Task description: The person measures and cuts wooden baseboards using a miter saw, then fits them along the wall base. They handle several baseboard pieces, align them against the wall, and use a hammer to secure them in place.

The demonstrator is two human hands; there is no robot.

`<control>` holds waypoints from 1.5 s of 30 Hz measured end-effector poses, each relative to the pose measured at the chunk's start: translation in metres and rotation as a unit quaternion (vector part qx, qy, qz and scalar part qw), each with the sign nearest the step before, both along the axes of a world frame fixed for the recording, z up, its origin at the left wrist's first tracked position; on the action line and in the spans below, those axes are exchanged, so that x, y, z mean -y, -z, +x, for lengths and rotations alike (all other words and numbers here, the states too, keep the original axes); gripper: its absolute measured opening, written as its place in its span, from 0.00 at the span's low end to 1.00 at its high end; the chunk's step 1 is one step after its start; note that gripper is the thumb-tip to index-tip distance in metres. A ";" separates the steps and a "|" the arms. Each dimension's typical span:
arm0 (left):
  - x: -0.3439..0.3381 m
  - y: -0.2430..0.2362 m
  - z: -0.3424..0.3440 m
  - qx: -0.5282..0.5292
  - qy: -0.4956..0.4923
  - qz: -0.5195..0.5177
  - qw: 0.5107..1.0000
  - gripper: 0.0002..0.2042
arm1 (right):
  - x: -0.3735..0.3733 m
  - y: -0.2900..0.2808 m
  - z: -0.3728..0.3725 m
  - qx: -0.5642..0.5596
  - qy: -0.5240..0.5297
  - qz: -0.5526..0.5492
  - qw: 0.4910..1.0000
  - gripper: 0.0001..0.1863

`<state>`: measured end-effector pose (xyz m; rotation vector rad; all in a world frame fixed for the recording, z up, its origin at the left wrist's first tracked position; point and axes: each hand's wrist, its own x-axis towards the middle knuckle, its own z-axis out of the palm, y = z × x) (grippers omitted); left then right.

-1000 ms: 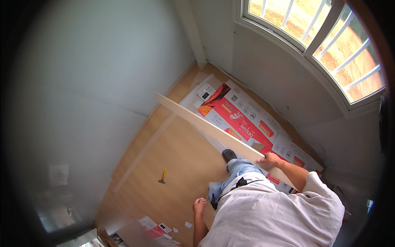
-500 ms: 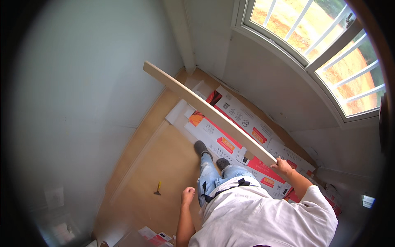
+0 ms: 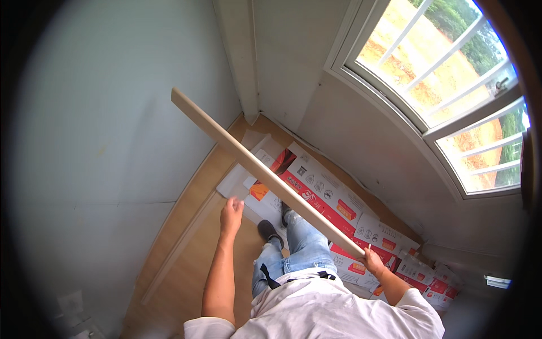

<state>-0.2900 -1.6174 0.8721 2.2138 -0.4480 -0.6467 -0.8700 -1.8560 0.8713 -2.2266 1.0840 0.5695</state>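
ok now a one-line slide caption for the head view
Right hand gripping one end of a long pale board, left hand off it, red-and-white cardboard spread on the floor.

Long pale-tan board [image 3: 265, 172], slanting above printed cardboard [image 3: 334, 192], near end in right grip [image 3: 372, 262].

You have one left hand [image 3: 230, 219], one right hand [image 3: 372, 261] and one board [image 3: 268, 174]. You wear two shoes [image 3: 269, 230] and see one barred window [image 3: 440, 85].

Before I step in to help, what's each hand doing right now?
Left hand: blurred, nothing seen in it; open or closed cannot be told.
Right hand: closed on the long board, near end.
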 end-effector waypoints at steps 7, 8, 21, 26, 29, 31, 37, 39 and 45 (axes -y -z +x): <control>0.202 -0.035 0.132 0.006 -0.173 -0.156 0.973 0.44 | 0.052 0.027 0.024 -0.024 0.033 0.037 0.998 0.19; 0.225 -0.028 0.149 0.027 -0.206 -0.140 0.968 0.44 | 0.062 0.029 0.030 -0.024 0.032 0.024 0.999 0.18; 0.374 0.286 0.200 -0.150 -0.139 -0.194 0.959 0.43 | 0.222 0.189 0.231 -0.003 0.116 0.052 0.992 0.10; 0.404 0.475 0.233 -0.155 -0.100 -0.140 0.973 0.46 | 0.239 0.385 0.266 -0.010 0.006 0.005 1.000 0.15; 0.421 0.592 0.262 -0.164 -0.099 -0.131 0.973 0.48 | 0.264 0.494 0.290 -0.019 -0.013 0.000 1.000 0.15; 0.434 0.638 0.283 -0.160 -0.088 -0.109 0.977 0.49 | 0.276 0.563 0.307 -0.004 -0.024 -0.017 1.000 0.14; 0.458 0.746 0.344 -0.197 0.027 0.002 0.980 0.49 | 0.305 0.701 0.347 -0.030 -0.039 -0.100 0.994 0.17; 0.460 0.779 0.365 -0.214 0.073 0.011 0.974 0.44 | 0.317 0.728 0.355 -0.040 -0.037 -0.098 0.994 0.17; 0.467 0.810 0.388 -0.065 0.121 -0.002 0.990 0.31 | 0.326 0.766 0.357 -0.048 0.000 -0.148 0.988 0.18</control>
